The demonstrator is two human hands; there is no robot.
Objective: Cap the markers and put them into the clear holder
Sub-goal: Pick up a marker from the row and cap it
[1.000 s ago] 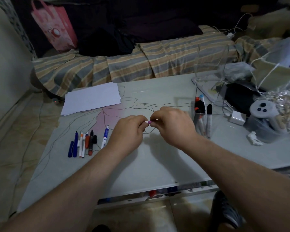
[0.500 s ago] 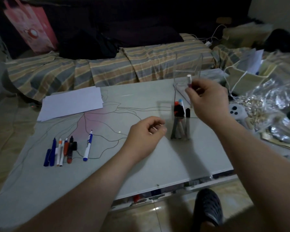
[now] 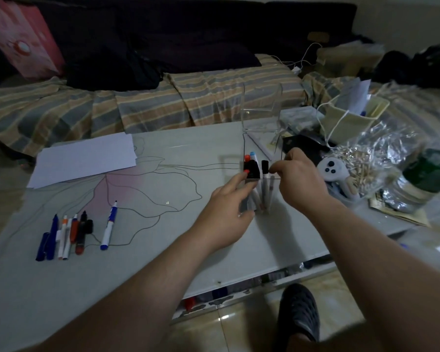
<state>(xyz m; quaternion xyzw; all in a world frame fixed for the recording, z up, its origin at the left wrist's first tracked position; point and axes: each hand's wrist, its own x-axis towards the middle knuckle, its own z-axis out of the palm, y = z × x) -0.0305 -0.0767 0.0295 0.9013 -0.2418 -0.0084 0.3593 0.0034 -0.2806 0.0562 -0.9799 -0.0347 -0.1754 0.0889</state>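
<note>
Several capped markers (image 3: 255,166) stand upright inside the clear holder (image 3: 262,148), which sits on the pale table (image 3: 163,250) toward two o'clock from its middle. His left hand (image 3: 226,214) rests against the holder's near left wall, fingers extended. His right hand (image 3: 299,181) pinches at the near rim; what it pinches I cannot tell. At nine o'clock lies a row of loose markers (image 3: 66,232), one blue-and-white marker (image 3: 109,226) just beside them. White paper (image 3: 84,158) lies at eleven o'clock. No lettering is legible.
</note>
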